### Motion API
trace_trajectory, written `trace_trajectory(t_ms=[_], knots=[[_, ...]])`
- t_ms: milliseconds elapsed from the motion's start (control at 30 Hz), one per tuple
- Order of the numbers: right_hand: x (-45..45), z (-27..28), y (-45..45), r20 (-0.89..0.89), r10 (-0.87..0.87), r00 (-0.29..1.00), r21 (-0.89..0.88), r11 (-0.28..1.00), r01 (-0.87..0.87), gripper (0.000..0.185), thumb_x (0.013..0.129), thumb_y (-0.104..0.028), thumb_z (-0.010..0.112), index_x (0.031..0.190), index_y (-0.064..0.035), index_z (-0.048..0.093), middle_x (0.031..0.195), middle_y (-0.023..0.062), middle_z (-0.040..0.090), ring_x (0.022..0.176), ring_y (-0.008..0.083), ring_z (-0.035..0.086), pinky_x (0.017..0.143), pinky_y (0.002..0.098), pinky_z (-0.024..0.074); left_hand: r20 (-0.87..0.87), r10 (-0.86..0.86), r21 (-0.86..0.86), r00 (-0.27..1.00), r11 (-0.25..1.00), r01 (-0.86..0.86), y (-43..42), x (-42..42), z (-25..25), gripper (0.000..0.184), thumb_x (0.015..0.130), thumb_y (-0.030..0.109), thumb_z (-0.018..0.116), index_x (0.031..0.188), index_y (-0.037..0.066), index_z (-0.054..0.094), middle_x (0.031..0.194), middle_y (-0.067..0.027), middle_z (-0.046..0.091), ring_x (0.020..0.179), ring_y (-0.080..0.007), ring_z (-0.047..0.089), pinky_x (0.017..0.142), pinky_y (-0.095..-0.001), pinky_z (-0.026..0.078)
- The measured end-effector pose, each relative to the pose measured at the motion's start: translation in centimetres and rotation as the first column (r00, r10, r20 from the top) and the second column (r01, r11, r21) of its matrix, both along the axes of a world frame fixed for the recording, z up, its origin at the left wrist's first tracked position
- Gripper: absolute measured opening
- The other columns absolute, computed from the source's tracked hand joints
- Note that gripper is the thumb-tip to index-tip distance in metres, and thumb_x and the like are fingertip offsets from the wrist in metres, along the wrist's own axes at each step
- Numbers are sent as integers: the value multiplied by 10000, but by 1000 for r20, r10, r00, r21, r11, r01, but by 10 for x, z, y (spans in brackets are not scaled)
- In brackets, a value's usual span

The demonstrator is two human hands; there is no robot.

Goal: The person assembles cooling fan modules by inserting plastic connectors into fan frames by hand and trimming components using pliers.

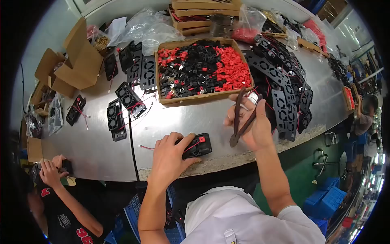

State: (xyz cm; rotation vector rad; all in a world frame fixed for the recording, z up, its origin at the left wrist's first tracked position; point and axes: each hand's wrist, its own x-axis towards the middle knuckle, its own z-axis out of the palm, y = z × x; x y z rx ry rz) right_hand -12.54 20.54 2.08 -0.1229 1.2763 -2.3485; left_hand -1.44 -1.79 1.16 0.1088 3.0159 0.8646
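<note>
My left hand (168, 156) grips a black fan unit (205, 147) at the table's front edge, its fingers over the left side of it. On the unit sits a small red connector (202, 139), and a thin red wire (146, 147) trails out to the left under my fingers. To the right, my right hand (256, 126) holds dark pliers (237, 124) above the table, palm up. The pliers' head points down toward me and their handles spread upward. Just beyond that hand stands a shallow cardboard box (203, 99) full of red and black plastic parts.
Black perforated fan plates (280, 105) are piled at right. More fan units (118, 118) lie on the left. Open cardboard cartons (81, 61) and plastic bags (142, 30) stand behind. At lower left, a co-worker's hands (52, 171) hold a dark part. Blue crates (325, 199) are on the floor.
</note>
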Motion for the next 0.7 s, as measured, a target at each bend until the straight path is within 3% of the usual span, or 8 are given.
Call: trace_trajectory(t_ms=[67, 167, 233, 300, 333, 433, 567, 700], knots=[[4, 15, -5, 23, -35, 999, -9, 999, 35, 650, 1043, -578, 446, 1351, -8, 496, 963, 91, 596, 876, 227, 595, 840, 396, 490, -8, 0, -7, 1000, 1000, 0, -1, 0, -1, 675, 641, 295, 911, 1260, 146, 689, 1047, -97, 644, 957, -313, 617, 853, -434, 480], [0, 0, -4, -47, -50, 998, -208, 977, 39, 550, 1055, -516, 466, 1294, -24, 516, 958, 80, 592, 861, 224, 596, 824, 388, 495, -6, -7, -19, 1000, 1000, 6, -1, 1, -2, 675, 643, 300, 909, 1263, 152, 685, 1050, -97, 645, 962, -313, 618, 847, -436, 482], [0, -4, -11, -102, -51, 993, -161, 986, 34, 768, 942, -743, 465, 1266, -47, 510, 913, 59, 554, 767, 171, 542, 740, 335, 460, 0, -3, -12, 1000, 1000, 3, 0, 0, 0, 678, 644, 301, 909, 1266, 155, 683, 1052, -97, 645, 964, -312, 620, 844, -439, 483], [1, -3, -17, -118, 13, 993, -203, 978, -37, 912, 848, -865, 444, 1268, -58, 503, 876, 44, 530, 705, 136, 499, 678, 303, 429, -2, -2, -18, 1000, 1000, 2, 1, 1, -1, 680, 646, 301, 908, 1270, 156, 681, 1055, -95, 646, 964, -311, 620, 842, -438, 482], [3, 3, -21, -88, 28, 996, -98, 994, -36, 1093, 719, -969, 362, 1317, -63, 483, 834, 24, 501, 649, 101, 443, 611, 279, 378, -4, 1, -22, 1000, 1000, -2, 0, 1, -1, 680, 647, 301, 908, 1271, 157, 680, 1057, -94, 646, 964, -311, 620, 841, -438, 481], [1, 14, -27, -134, 104, 985, -44, 993, -111, 1098, 754, -969, 303, 1352, -65, 480, 821, 18, 509, 632, 94, 441, 592, 269, 370, -1, -4, -21, 1000, 1000, 4, -1, 2, -1, 682, 650, 298, 907, 1277, 157, 677, 1058, -91, 645, 959, -309, 618, 841, -436, 478], [5, 26, -52, -62, -169, 984, -24, 986, 168, 875, 959, -809, 294, 1332, -48, 509, 776, 54, 519, 632, 133, 442, 610, 317, 390, 5, -2, -24, 1000, 1000, 2, -1, 2, 0, 681, 656, 301, 905, 1281, 160, 675, 1063, -85, 641, 958, -306, 616, 841, -434, 477], [6, 13, -42, -55, -107, 993, -316, 945, 84, 659, 1000, -638, 370, 1169, -28, 551, 795, 93, 534, 668, 167, 457, 630, 331, 399, -7, -5, -22, 1000, 1000, 5, -2, 3, -3, 680, 658, 303, 905, 1281, 163, 672, 1063, -72, 635, 962, -300, 614, 841, -433, 476]])
